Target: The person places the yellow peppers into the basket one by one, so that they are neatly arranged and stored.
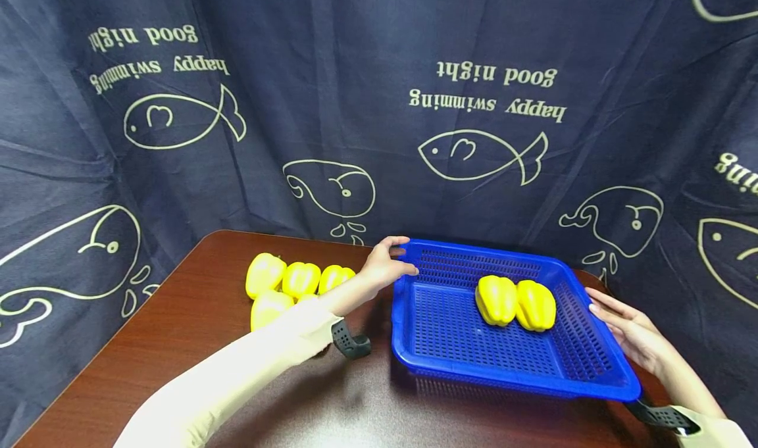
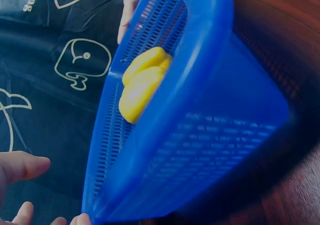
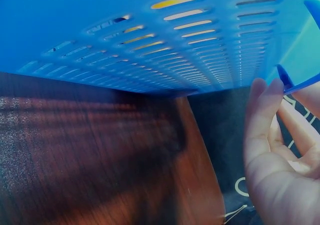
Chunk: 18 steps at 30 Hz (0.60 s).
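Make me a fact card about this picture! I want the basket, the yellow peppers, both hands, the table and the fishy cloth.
Basket: blue, with slotted sides
Peppers inside: two, yellow, side by side
Peppers outside: at least five, yellow; the left arm covers some partly
Left grip: a bare hand at the basket's far left corner
Right grip: a bare hand at the basket's right rim
Table: reddish brown
Cloth: dark blue, fish and whale drawings, upside-down words
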Available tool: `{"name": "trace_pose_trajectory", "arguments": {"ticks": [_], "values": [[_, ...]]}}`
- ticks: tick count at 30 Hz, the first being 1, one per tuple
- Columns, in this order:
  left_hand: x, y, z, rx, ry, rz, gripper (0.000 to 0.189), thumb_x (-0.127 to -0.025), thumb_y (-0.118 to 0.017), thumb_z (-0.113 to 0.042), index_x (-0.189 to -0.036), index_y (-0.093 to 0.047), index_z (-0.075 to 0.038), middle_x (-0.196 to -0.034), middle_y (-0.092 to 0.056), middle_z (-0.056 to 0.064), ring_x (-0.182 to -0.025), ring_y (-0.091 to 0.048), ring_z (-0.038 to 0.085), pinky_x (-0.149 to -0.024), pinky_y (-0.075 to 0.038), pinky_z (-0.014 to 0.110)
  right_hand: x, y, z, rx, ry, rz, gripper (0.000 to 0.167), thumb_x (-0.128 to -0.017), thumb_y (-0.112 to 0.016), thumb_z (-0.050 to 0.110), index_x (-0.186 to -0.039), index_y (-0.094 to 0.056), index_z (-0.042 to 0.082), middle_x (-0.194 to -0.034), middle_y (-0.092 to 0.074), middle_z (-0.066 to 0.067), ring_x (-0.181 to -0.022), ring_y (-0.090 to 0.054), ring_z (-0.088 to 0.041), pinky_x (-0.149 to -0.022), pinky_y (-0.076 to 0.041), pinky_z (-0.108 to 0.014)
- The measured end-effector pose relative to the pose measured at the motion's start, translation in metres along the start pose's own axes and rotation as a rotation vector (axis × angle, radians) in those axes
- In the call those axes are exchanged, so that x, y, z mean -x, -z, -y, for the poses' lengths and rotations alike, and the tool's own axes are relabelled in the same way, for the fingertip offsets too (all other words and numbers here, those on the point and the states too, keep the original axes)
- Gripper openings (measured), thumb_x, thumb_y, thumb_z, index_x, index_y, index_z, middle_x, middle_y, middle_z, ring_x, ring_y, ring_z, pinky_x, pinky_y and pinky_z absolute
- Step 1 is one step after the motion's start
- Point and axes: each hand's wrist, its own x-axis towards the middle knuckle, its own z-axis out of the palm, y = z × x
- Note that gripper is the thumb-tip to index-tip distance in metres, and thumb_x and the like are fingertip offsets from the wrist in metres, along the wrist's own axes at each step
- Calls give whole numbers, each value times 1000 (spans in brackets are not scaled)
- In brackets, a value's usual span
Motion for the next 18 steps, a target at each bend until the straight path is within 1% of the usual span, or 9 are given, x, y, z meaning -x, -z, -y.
{"name": "trace_pose_trajectory", "arguments": {"ticks": [4, 6, 10, 13, 16, 18], "values": [[5, 11, 3, 19, 4, -14, 65, -72, -75, -1, -133, -52, -5, -130, -56, 25, -118, -56, 37, -86, -54, 37, 0, 1, -1, 2, -2, 2, 49, -103, -31, 1, -125, -64, 30, -114, -70, 9, -95, -70, -12, -76, -58, -26], [7, 17, 4, 22, 8, -19, 64, -73, -75, -2, -132, -52, -7, -131, -56, 24, -116, -57, 37, -86, -54, 37, 0, 1, -1, 0, -5, 4, 49, -103, -31, 1, -125, -64, 30, -114, -69, 9, -96, -70, -12, -76, -58, -27], [12, 28, 8, 10, -2, -40, 63, -72, -75, -2, -131, -53, -8, -129, -57, 23, -105, -62, 32, -82, -54, 33, 0, 1, -1, 5, 5, 19, 49, -103, -30, 1, -126, -63, 30, -115, -69, 9, -97, -69, -12, -77, -58, -27], [16, 40, 13, 13, -12, -40, 63, -74, -73, -1, -132, -52, -6, -128, -57, 22, -103, -63, 32, -86, -54, 35, -1, 1, -3, 8, 17, 28, 49, -103, -30, 0, -126, -63, 29, -116, -69, 9, -99, -69, -11, -78, -57, -26], [22, 54, 17, 13, -11, -35, 63, -75, -72, -1, -134, -50, -5, -131, -55, 22, -111, -60, 37, -95, -52, 42, -2, 2, -4, 8, 24, 32, 50, -102, -30, 0, -126, -63, 29, -116, -69, 10, -100, -68, -10, -79, -57, -25], [25, 64, 19, 1, -12, -35, 63, -76, -71, -1, -135, -49, -4, -133, -53, 22, -115, -58, 38, -97, -50, 43, -1, 3, -4, 15, 27, 35, 50, -102, -30, 0, -126, -62, 30, -117, -68, 10, -100, -68, -10, -79, -57, -25]]}}
